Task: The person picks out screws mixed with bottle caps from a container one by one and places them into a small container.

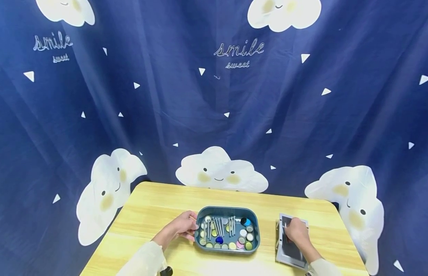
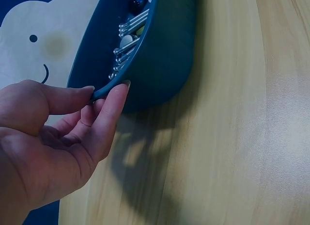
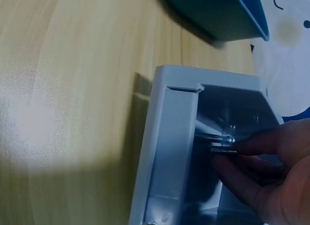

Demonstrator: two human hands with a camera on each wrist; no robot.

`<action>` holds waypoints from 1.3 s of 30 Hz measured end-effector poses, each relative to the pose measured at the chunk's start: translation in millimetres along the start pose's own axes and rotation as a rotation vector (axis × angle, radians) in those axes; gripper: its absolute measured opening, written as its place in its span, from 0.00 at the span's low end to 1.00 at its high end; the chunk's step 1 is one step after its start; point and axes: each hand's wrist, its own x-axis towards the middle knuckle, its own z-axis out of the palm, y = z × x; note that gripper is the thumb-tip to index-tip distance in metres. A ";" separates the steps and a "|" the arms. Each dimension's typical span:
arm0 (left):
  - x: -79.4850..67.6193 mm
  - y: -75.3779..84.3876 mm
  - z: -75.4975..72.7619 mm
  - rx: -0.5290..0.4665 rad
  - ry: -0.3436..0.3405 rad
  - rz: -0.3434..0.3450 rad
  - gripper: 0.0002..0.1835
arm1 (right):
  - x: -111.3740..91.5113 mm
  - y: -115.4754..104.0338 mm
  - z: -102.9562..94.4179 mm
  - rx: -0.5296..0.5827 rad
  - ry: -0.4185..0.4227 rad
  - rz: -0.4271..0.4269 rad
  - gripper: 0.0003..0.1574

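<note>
Plainly, the left hand (image 1: 182,225) pinches the rim of a blue bin (image 1: 234,211) at the lower centre of the head view. Slim metal rods (image 1: 219,227) and round coloured caps (image 1: 250,237) lie inside it. At lower right, the right hand (image 1: 298,230) is over a grey box (image 1: 292,255), thumb and forefinger pinching a ridged metal piece (image 3: 224,150). A wood-grained table (image 1: 155,207) lies beneath both containers.

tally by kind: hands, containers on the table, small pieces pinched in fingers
Hands: 2 (left hand, right hand)
Containers: 2 (teal bin, grey box)
Pinched pieces: 1 (ridged silvery piece)
Total: 5
</note>
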 end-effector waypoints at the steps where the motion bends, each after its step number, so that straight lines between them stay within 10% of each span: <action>1: -0.1 0.2 -0.6 0.001 0.000 0.003 0.24 | 0.1 -0.6 0.5 0.001 -0.002 0.001 0.16; 39: -5.0 2.7 2.4 -0.005 0.001 0.006 0.23 | 3.9 0.2 3.8 -0.086 -0.013 -0.025 0.04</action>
